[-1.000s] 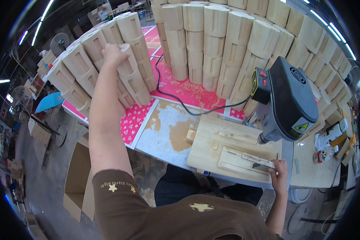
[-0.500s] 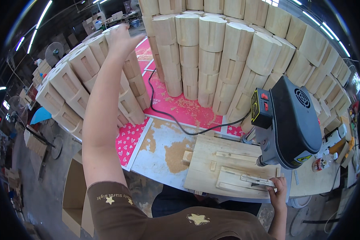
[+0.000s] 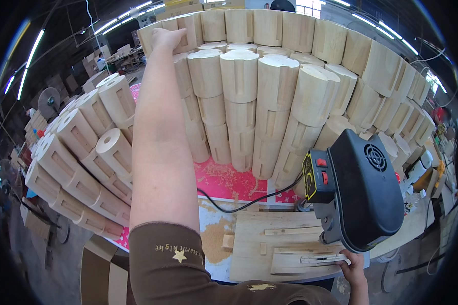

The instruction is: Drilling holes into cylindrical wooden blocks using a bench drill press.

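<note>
My left hand [image 3: 168, 40] is stretched far forward against the upper left end of the back stack, at a pale wooden block [image 3: 190, 33] with a groove. Its thumb sticks out sideways, apart from the other fingers, which are partly hidden. At the lower right, my right hand [image 3: 354, 265] pinches the end of a slim pale lever-like piece with dark metal parts [image 3: 318, 259]. That piece lies along a narrow wooden jig [image 3: 285, 262] on a flat wooden board [image 3: 249, 229]. A black drill press head [image 3: 374, 188] with red switches overhangs the board's right side.
Grooved wooden blocks [image 3: 238, 76] stand stacked in a curved wall across the back. More blocks with round holes [image 3: 76, 127] are piled at left. A black cable [image 3: 229, 209] crosses the sawdust-strewn pink table cover [image 3: 224, 180]. A cardboard box [image 3: 99, 264] stands low at left.
My left hand has gone from the left pile to the back stack's upper left end. The view has swung left and up. My right hand stays at the lever-like piece.
</note>
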A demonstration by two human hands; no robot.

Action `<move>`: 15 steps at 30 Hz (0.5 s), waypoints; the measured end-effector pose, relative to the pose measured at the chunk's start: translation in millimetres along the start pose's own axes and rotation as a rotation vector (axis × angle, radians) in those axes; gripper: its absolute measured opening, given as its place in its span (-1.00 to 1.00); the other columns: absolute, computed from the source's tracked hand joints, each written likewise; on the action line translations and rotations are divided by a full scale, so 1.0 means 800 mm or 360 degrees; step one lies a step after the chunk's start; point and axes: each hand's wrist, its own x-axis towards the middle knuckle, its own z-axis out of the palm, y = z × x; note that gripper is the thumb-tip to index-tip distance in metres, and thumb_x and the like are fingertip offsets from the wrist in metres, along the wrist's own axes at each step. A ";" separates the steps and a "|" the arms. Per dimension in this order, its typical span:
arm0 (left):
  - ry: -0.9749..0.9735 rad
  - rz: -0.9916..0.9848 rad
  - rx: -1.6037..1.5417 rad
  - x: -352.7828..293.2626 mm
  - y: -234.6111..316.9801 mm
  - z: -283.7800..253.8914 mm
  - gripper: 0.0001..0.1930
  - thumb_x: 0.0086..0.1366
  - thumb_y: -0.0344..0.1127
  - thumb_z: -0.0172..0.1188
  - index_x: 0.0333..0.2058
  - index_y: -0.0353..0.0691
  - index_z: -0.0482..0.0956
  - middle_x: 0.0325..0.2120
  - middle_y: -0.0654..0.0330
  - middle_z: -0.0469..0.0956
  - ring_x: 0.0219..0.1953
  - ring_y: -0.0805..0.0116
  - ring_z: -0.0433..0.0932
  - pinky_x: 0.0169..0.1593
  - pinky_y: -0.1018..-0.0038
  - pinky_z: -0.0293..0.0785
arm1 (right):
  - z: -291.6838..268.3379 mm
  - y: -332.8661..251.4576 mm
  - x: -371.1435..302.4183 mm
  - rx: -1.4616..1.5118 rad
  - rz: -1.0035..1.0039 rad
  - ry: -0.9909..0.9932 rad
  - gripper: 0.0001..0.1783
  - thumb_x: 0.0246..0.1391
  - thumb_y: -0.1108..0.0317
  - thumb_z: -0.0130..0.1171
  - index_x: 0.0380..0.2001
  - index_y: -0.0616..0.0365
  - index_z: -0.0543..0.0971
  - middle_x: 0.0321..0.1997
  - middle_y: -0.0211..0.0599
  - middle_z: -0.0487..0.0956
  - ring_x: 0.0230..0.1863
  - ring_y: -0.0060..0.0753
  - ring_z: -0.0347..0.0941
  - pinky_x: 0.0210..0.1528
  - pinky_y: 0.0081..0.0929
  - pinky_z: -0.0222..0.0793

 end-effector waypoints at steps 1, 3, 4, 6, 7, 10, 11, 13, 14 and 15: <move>-0.0033 -0.0025 -0.0063 -0.002 0.005 0.006 -0.29 -0.12 -0.06 0.44 -0.13 -0.57 0.46 -0.16 -0.10 0.52 -0.19 0.17 0.57 -0.19 0.37 0.53 | -0.001 -0.003 0.000 0.0021 0.0035 0.0007 -0.71 -0.39 0.48 0.35 -0.47 0.17 0.51 -0.51 -0.25 0.49 -0.41 -0.18 0.43 -0.32 -0.36 0.28; -0.0113 -0.0048 -0.0091 -0.015 0.016 0.002 -0.29 -0.14 -0.08 0.45 -0.13 -0.57 0.46 -0.17 -0.10 0.52 -0.20 0.17 0.57 -0.21 0.38 0.54 | 0.002 0.000 -0.003 0.0045 0.0091 0.0034 -0.75 -0.36 0.48 0.35 -0.48 0.17 0.54 -0.52 -0.26 0.47 -0.40 -0.17 0.43 -0.29 -0.40 0.28; -0.0190 -0.0074 -0.0108 -0.020 0.019 0.002 -0.29 -0.15 -0.09 0.47 -0.13 -0.56 0.46 -0.17 -0.11 0.52 -0.20 0.18 0.57 -0.23 0.39 0.55 | 0.004 0.000 -0.005 0.0038 0.0094 0.0037 -0.75 -0.36 0.48 0.35 -0.48 0.17 0.54 -0.52 -0.26 0.47 -0.40 -0.17 0.43 -0.29 -0.40 0.28; -0.0192 -0.0076 -0.0099 -0.004 0.009 0.020 -0.30 -0.16 -0.11 0.47 -0.13 -0.53 0.47 -0.18 -0.11 0.52 -0.21 0.19 0.58 -0.23 0.38 0.55 | 0.007 -0.001 -0.010 0.0087 0.0192 0.0086 -0.74 -0.34 0.49 0.36 -0.46 0.17 0.54 -0.50 -0.26 0.48 -0.37 -0.18 0.44 -0.28 -0.39 0.28; -0.0172 -0.0073 -0.0075 0.000 0.007 0.017 -0.32 -0.17 -0.12 0.48 -0.13 -0.51 0.48 -0.20 -0.12 0.53 -0.22 0.19 0.58 -0.24 0.37 0.55 | 0.007 0.003 -0.010 0.0058 0.0202 0.0055 -0.73 -0.32 0.47 0.37 -0.43 0.17 0.55 -0.46 -0.25 0.51 -0.33 -0.16 0.46 -0.23 -0.36 0.30; -0.0084 -0.0046 -0.0099 -0.006 -0.003 0.009 -0.31 -0.16 -0.11 0.47 -0.12 -0.49 0.45 -0.21 -0.08 0.53 -0.21 0.20 0.57 -0.24 0.37 0.56 | 0.003 0.000 -0.003 -0.0021 0.0125 0.0038 -0.70 -0.33 0.46 0.38 -0.40 0.15 0.57 -0.41 -0.23 0.53 -0.27 -0.15 0.47 -0.17 -0.33 0.31; -0.0088 -0.0044 -0.0097 -0.013 -0.002 0.006 -0.31 -0.16 -0.11 0.47 -0.12 -0.49 0.45 -0.21 -0.08 0.53 -0.21 0.20 0.57 -0.24 0.37 0.56 | 0.004 0.003 -0.005 -0.0019 0.0129 0.0038 -0.70 -0.33 0.46 0.38 -0.40 0.15 0.57 -0.41 -0.23 0.53 -0.27 -0.15 0.47 -0.17 -0.33 0.31; 0.0015 0.0246 -0.0084 -0.034 0.007 -0.006 -0.23 -0.21 -0.07 0.47 -0.06 -0.46 0.41 -0.07 -0.10 0.46 -0.09 0.10 0.51 -0.04 0.41 0.48 | 0.004 0.011 -0.010 0.0044 0.0128 -0.0009 -0.67 -0.35 0.46 0.38 -0.37 0.14 0.58 -0.36 -0.21 0.55 -0.21 -0.12 0.47 -0.11 -0.28 0.31; 0.0013 0.0250 -0.0077 -0.051 0.016 -0.017 -0.23 -0.21 -0.07 0.47 -0.06 -0.46 0.41 -0.07 -0.10 0.46 -0.09 0.10 0.51 -0.04 0.41 0.48 | 0.003 0.011 -0.010 0.0053 0.0129 -0.0010 -0.67 -0.35 0.46 0.38 -0.37 0.14 0.58 -0.36 -0.21 0.55 -0.21 -0.12 0.47 -0.11 -0.28 0.31; 0.0238 0.0501 -0.0313 -0.070 0.023 -0.029 -0.29 -0.16 -0.12 0.46 -0.07 -0.45 0.41 -0.12 -0.09 0.48 -0.11 0.13 0.52 -0.06 0.42 0.48 | 0.001 0.009 -0.006 0.0044 0.0069 -0.0013 -0.66 -0.36 0.47 0.38 -0.36 0.14 0.58 -0.33 -0.21 0.55 -0.19 -0.11 0.46 -0.10 -0.26 0.30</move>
